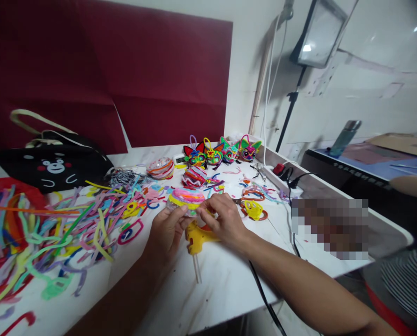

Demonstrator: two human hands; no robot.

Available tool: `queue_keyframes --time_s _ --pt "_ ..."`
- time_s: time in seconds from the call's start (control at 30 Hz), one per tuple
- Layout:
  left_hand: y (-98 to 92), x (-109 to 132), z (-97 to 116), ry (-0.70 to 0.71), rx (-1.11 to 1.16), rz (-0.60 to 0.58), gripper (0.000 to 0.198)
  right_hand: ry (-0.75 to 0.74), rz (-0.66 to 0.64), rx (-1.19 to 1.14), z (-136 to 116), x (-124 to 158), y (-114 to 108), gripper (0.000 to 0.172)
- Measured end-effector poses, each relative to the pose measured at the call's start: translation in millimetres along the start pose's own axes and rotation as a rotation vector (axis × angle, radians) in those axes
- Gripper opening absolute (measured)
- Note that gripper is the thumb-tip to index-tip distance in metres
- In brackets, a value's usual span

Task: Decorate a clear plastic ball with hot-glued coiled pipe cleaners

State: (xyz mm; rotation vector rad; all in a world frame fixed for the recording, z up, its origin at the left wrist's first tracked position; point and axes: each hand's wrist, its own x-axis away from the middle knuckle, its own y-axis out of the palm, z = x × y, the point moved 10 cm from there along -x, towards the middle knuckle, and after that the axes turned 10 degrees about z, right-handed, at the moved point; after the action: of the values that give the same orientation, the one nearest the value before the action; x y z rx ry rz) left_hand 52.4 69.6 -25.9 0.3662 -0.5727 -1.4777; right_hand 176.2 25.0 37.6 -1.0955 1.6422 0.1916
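Observation:
My left hand [166, 231] and my right hand [222, 219] both grip a round ball wrapped in pink, yellow and blue pipe cleaners [186, 198], held just above the white table [222, 280]. Fingers of both hands pinch its lower edge. Directly under my hands lies a yellow glue gun [196, 236] with a white glue stick pointing toward me. Its black cord [264, 294] runs off the front edge.
A heap of loose coloured pipe cleaners [54, 228] covers the left half. Several finished cat-face balls [222, 151] stand at the back, with a black bear-print bag [54, 165] on the left. A power strip [285, 177] lies right; a pixelated patch hides a spot.

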Motion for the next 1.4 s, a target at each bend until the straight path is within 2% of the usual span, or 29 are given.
queue_keyframes --time_s 0.3,0.5,0.87,1.03,1.1,1.2,1.4 --pt "-3.6 -4.1 0.7 0.014 0.005 0.017 0.014 0.242 -0.060 -0.161 15.7 1.6 8.5 0.021" --pt "-0.9 -2.1 4.9 -0.015 0.025 0.051 0.020 0.311 -0.078 -0.209 22.0 2.1 10.0 0.025" --pt "-6.6 -8.4 -0.5 -0.068 0.040 0.058 0.017 0.297 -0.150 -0.359 20.9 -1.8 16.6 0.030" --pt "-10.4 -8.8 1.9 -0.058 0.032 0.100 0.010 0.068 -0.139 -0.278 7.7 -4.7 11.0 0.018" --pt "-9.4 -8.2 2.1 -0.058 0.028 0.098 0.011 0.026 -0.133 -0.248 5.5 -5.3 8.8 0.016" --pt "-8.4 -7.9 2.6 -0.061 0.026 0.099 0.012 0.049 -0.139 -0.258 8.1 -6.8 7.9 0.016" --pt "-14.7 -10.0 4.2 -0.088 0.015 0.176 0.018 0.082 -0.132 -0.313 10.9 -8.4 6.3 0.013"
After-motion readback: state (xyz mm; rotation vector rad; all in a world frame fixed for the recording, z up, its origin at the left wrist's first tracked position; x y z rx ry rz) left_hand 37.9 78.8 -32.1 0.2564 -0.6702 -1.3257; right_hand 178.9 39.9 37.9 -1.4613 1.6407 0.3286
